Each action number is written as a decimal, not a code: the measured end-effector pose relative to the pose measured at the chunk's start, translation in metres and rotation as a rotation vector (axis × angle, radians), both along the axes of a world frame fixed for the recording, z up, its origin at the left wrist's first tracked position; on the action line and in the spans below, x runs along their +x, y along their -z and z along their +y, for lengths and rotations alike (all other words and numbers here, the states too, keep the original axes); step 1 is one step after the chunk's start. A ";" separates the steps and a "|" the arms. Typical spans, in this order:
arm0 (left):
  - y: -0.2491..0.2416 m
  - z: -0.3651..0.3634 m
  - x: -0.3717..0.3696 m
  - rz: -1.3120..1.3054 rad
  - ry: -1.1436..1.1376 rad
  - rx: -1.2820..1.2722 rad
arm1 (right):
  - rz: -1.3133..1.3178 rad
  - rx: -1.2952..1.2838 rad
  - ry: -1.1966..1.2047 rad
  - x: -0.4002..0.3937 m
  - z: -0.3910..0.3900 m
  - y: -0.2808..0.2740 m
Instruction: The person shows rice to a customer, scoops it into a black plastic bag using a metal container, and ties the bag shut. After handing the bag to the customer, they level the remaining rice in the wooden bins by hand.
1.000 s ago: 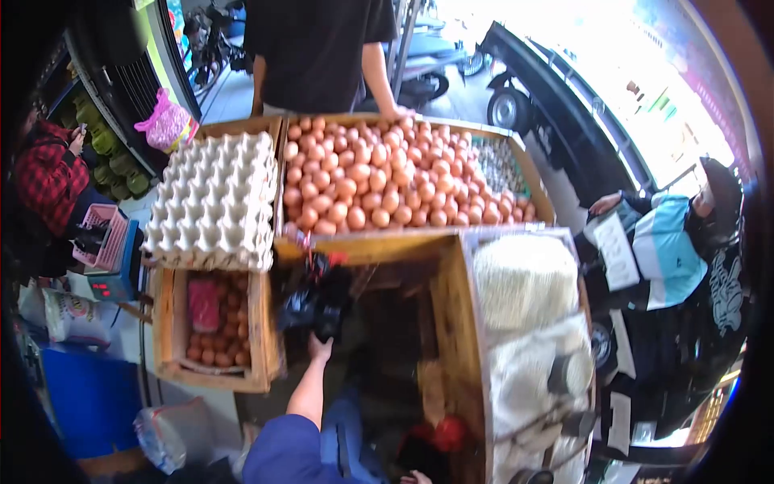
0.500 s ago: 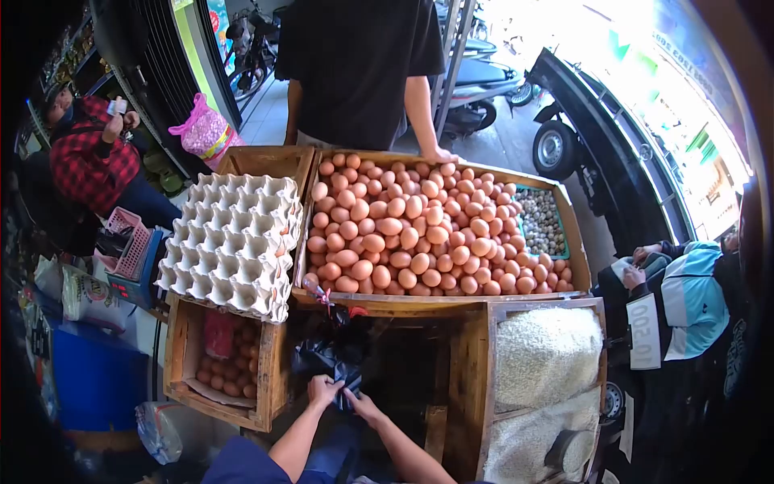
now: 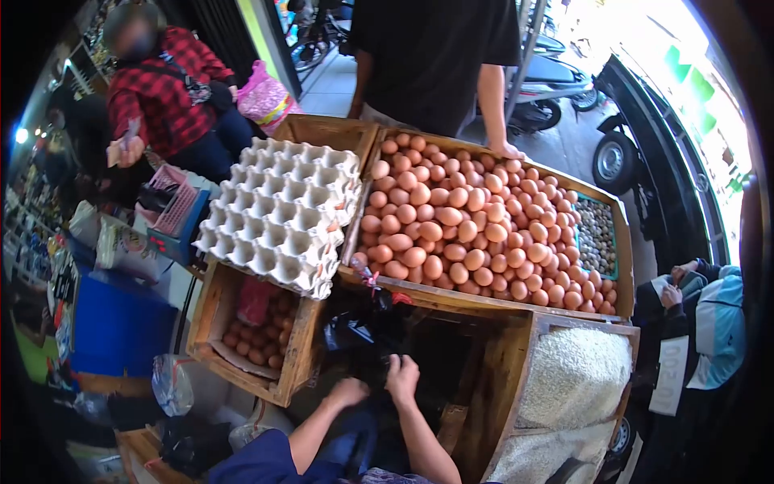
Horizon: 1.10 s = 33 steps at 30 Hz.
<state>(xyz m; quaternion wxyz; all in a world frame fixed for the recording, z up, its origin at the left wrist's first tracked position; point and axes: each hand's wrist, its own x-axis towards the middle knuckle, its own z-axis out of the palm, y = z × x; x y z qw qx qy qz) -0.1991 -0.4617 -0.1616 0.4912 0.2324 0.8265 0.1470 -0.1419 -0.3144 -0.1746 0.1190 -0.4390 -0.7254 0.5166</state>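
Note:
Black plastic bags (image 3: 351, 332) hang by the wooden frame under the front edge of the egg bin. Below and in front of them is my left hand (image 3: 348, 392), its fingers curled; what it holds, if anything, is hidden. My right hand (image 3: 402, 377) is raised just right of it, fingers pinched at the dark plastic, whose extent against the dark gap is hard to make out. Brown eggs (image 3: 476, 226) fill the large wooden bin beyond. Stacked grey egg trays (image 3: 282, 211) stand to its left, above a wooden box (image 3: 298, 365) with more eggs.
White rice (image 3: 572, 377) lies in a wooden bin at right; small speckled eggs (image 3: 597, 238) sit in the egg bin's right end. A person in black (image 3: 435, 64) leans a hand on the far edge. Another in red plaid (image 3: 173, 97) stands at left near a pink basket (image 3: 168, 198).
The view has turned left, shifting the scene rightward. My hands have moved apart. The person in red plaid now holds an arm out over the basket's side.

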 end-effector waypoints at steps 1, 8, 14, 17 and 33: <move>0.003 0.009 0.020 -0.002 -0.032 0.331 | -0.040 -0.102 0.016 0.001 0.008 -0.005; 0.046 0.076 0.041 0.460 -0.498 0.689 | 0.047 -0.153 0.008 0.026 -0.021 -0.026; 0.064 0.081 0.047 0.412 -0.530 0.542 | 0.007 0.117 -0.209 0.096 -0.031 -0.088; 0.069 0.066 0.040 0.352 -0.542 0.469 | -0.016 0.165 -0.371 0.124 -0.041 -0.162; -0.130 -0.040 0.120 -0.696 -0.432 0.645 | 0.345 0.537 -1.460 -0.064 -0.021 -0.318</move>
